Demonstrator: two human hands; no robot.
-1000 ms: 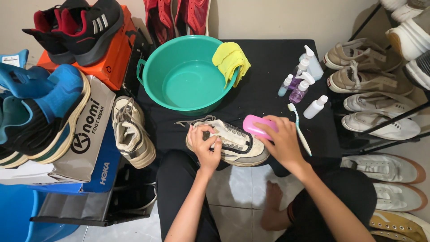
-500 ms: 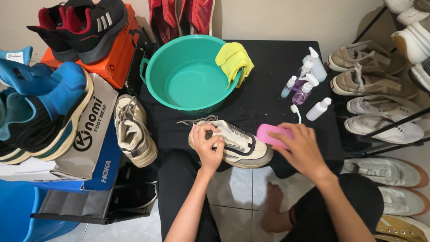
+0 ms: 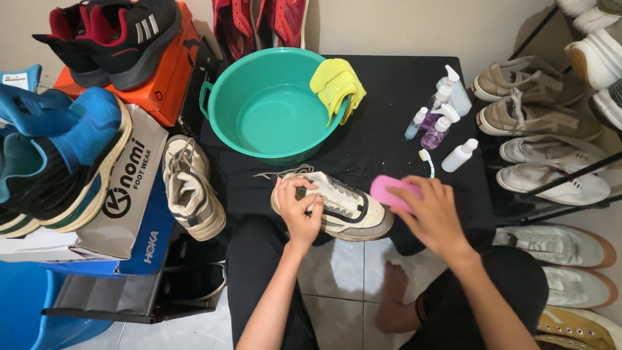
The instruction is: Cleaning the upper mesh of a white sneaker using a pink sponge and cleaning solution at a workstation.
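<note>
A worn white sneaker (image 3: 343, 204) with dark trim lies on its side at the near edge of a low black table (image 3: 395, 97). My left hand (image 3: 298, 207) grips its heel end. My right hand (image 3: 431, 210) is closed on a pink brush (image 3: 387, 191) next to the sneaker's toe. A white toothbrush (image 3: 427, 161) lies just beyond the right hand. A teal basin (image 3: 272, 110) with water sits behind the sneaker, and a yellow cloth (image 3: 337, 84) hangs over its rim.
Several small spray and squeeze bottles (image 3: 444, 120) stand at the table's right. A shoe rack with pale sneakers (image 3: 551, 175) fills the right side. Shoe boxes (image 3: 129, 194) and sneakers pile up on the left, with a beige sneaker (image 3: 191, 188) beside the table.
My right hand has carried the pink brush a little to the right, from over the sneaker's toe to beside it, covering most of the toothbrush. My left hand keeps its hold on the sneaker.
</note>
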